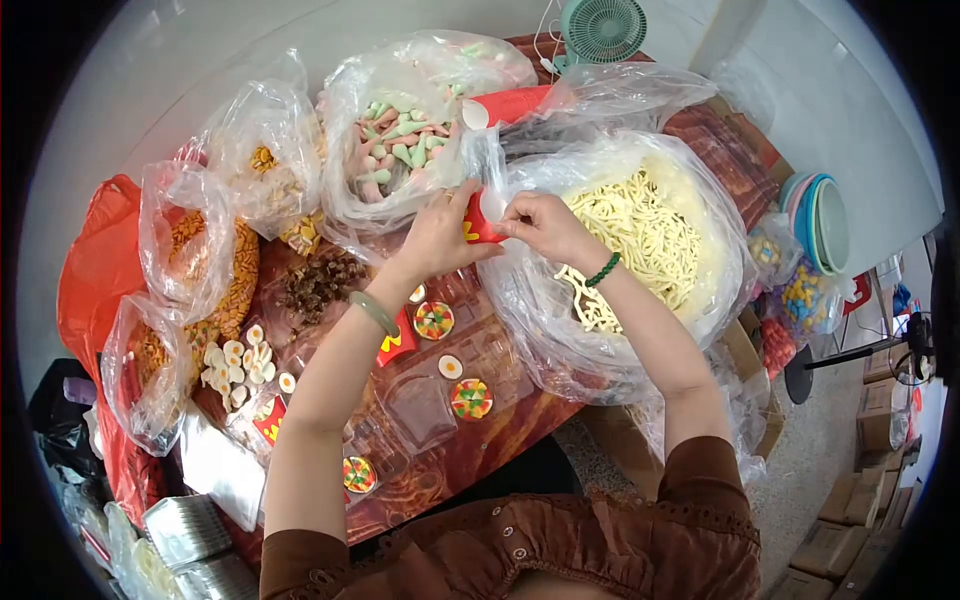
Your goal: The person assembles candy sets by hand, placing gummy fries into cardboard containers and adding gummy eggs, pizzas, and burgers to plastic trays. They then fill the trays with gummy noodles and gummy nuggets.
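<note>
My left hand [438, 238] is closed around a small red fries carton [477, 220] with a yellow logo. The fingers of my right hand [548, 226] pinch the carton's pale upper edge; whether anything else is between them is hidden. Just right of that hand, a big plastic bag [730, 245] lies open, full of pale yellow fry-shaped pieces [640, 225]. Below my hands are transparent plastic trays [420, 412], holding round pizza-like candies [471, 398], egg-like pieces [450, 366] and another red carton [397, 340].
A bag of pink and green candies [405, 135] stands at the back beside a stack of red cartons [515, 104]. Bags of orange pieces [240, 275], brown pieces [320, 283] and egg-like candies [238, 365] crowd the left. A green fan [604, 30] and stacked basins [830, 225] stand farther off.
</note>
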Tool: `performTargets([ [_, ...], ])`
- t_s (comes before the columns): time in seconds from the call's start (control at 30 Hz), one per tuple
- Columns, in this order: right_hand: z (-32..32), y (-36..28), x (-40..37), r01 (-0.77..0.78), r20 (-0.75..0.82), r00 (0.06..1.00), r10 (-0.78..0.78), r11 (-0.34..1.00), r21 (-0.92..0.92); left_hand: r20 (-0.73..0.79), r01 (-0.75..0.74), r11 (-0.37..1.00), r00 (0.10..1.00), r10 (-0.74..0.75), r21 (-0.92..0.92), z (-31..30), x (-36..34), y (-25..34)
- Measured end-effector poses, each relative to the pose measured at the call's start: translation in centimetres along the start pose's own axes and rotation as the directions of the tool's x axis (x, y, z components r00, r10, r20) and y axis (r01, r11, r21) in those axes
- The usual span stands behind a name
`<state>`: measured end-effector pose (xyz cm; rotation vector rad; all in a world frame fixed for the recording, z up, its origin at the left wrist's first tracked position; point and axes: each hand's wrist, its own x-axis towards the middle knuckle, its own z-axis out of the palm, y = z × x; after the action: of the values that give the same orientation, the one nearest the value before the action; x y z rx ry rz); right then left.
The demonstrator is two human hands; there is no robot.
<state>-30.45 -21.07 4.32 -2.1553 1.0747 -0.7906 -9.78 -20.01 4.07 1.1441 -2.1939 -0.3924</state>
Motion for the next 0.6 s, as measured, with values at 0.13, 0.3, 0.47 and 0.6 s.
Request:
performTargets([
  [0.13,-0.3,0.4,-0.6,0.153,0.008,0.988,-0.153,0.988,0.02,-0.043,-0.015,1.0,0.999,0.013,-0.025,1.2,0.4,0.2],
  [0.3,-1.0,0.8,-0.9,0.19,0.056,0.98,-0.191,0.982,0.02,-0.015,-0.044,0.997,0.999,0.043,-0.063,2.0,0.6,-0.7],
  [0.47,-1.8,2.2,-1.1,0.161,0.019,0.986,-0.164,0.979,0.127,-0.002,-0.063,0.997,0.998,0.063,-0.053,2.2,0.7,-1.5],
  [0.6,-3.2,3.0,-1.8,0.0,-0.022,1.0,0.006,0.958,0.286,-0.019,-0.054,0.994,0.998,0.056,0.092,1.7,0.6,-2.9],
])
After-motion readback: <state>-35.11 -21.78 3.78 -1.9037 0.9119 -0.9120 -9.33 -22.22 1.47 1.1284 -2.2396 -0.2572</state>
